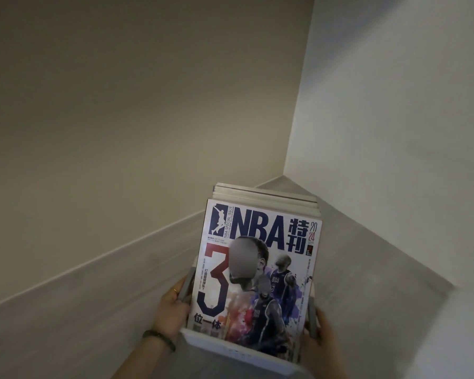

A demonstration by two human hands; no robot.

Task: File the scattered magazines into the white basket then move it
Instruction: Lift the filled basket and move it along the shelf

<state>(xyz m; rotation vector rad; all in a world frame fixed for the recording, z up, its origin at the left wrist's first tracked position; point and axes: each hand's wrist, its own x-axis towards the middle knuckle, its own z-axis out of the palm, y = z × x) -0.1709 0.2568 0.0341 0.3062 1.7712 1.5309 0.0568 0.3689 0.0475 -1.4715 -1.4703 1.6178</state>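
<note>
The white basket (225,348) is held between my two hands, low in the middle of the head view. Several magazines stand upright in it; the front one is an NBA special issue (257,269) with a big "3" on its cover, and the others (268,196) show only their top edges behind it. My left hand (173,305) grips the basket's grey left handle (185,285). On the opposite side my right hand (322,340) grips the right handle (312,318). The basket's lower part runs out of the picture.
A grey floor (367,269) runs into a room corner (283,173) straight ahead. A beige wall with a pale skirting board (93,258) stands on the left, a white wall (394,105) on the right.
</note>
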